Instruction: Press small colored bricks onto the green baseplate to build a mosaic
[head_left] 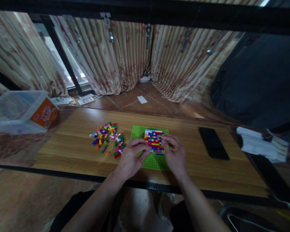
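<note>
A block built of many coloured toy bricks [154, 138] stands on a green studded baseplate [138, 130] in front of me. My left hand [132, 157] is at the block's lower left side, with thumb and fingers bent together against its edge. On the opposite side, my right hand [176, 155] has its thumb and index finger closed on the block's right edge. Whether a small loose brick sits between the fingertips is too small to make out. Left of the baseplate lies a spread pile of loose coloured bricks [110, 129].
A black phone [214, 143] lies on the wooden table [72, 145] at the right. A clear plastic bin [16, 125] with an orange label stands at the far left. White papers [261, 145] lie beyond the table's right end. Curtains [128, 58] hang behind.
</note>
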### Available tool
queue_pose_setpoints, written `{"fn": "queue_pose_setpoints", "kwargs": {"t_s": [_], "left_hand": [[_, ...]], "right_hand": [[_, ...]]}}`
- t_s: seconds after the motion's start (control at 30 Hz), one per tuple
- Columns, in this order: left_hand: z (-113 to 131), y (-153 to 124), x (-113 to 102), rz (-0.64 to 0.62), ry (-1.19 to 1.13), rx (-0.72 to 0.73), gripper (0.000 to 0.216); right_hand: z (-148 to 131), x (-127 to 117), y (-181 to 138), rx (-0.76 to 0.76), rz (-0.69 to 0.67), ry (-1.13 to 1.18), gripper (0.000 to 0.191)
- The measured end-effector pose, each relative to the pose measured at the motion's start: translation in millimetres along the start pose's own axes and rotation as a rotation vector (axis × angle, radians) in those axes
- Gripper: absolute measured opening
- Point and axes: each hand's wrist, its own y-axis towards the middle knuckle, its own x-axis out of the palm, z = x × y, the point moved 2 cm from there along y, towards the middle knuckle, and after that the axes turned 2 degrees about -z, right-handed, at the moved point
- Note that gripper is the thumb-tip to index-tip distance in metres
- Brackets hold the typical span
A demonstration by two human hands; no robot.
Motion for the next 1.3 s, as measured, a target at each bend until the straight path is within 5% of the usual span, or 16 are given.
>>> {"fn": "queue_pose_setpoints", "kwargs": {"t_s": [1.3], "left_hand": [[2,13,28,0.063,0.163,-0.022,0.009]], "right_hand": [[2,4,-9,0.174,-0.158,0.036,0.031]]}}
